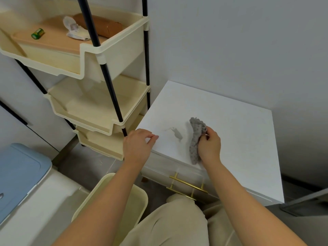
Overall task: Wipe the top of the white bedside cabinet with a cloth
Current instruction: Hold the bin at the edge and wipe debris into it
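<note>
The grey cloth is bunched in the right hand, whose fingers are clenched round it, over the front part of the white cabinet at the centre right of the frame; whether it touches the top cannot be told. Just left of the cloth a grey smudge marks the surface. The left hand rests on the top's left front edge, fingers loosely bent, grasping nothing. Gold handles show on the drawers below. A cream rack stands at the upper left, a green can on its top tray, and a blue-lidded bin sits at the lower left
</note>
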